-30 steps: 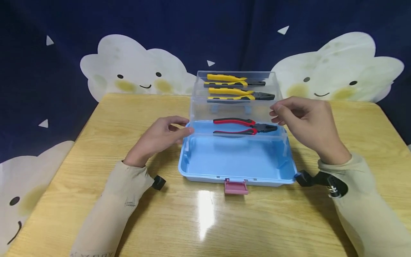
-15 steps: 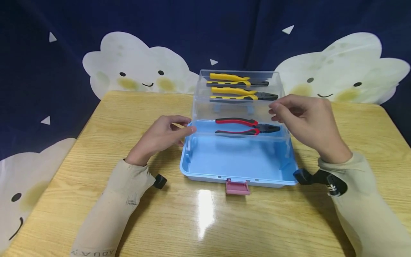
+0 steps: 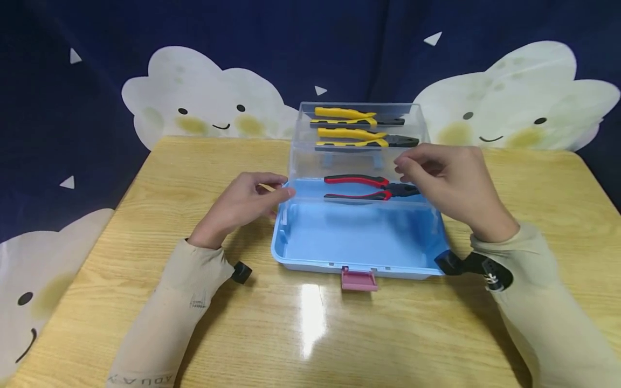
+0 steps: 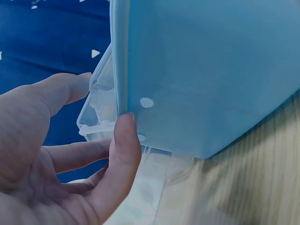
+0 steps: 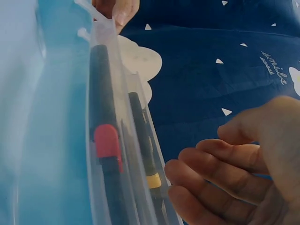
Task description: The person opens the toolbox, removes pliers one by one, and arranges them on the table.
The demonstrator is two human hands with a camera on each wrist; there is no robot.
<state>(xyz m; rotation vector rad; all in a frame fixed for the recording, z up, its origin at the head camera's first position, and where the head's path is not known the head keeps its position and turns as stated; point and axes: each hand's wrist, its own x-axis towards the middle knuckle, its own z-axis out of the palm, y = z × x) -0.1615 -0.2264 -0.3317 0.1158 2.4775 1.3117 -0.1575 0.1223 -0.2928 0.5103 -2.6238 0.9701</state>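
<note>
A light blue toolbox [image 3: 359, 237] stands open on the table, its clear stepped trays [image 3: 309, 161] raised at the back. Red-and-black pliers [image 3: 356, 178] lie in the lower tray; two yellow-and-black pairs of pliers [image 3: 345, 132] lie in the upper levels. My left hand [image 3: 245, 200] grips the left side, thumb at the clear tray and a fingertip [image 4: 125, 126] against the blue wall in the left wrist view. Fingers loosely curled and holding nothing, my right hand [image 3: 451, 183] hovers at the trays' right end, overlapping the red pliers' tip in the head view.
A pink latch [image 3: 359, 280] hangs from the toolbox's front edge. Wooden table [image 3: 242, 328] surrounds the box. Behind it hangs a dark blue curtain [image 3: 271, 32] with white clouds.
My right hand has shifted slightly left, now covering the tip of the red pliers in the head view. The left hand keeps its place on the box, and the pliers stay put.
</note>
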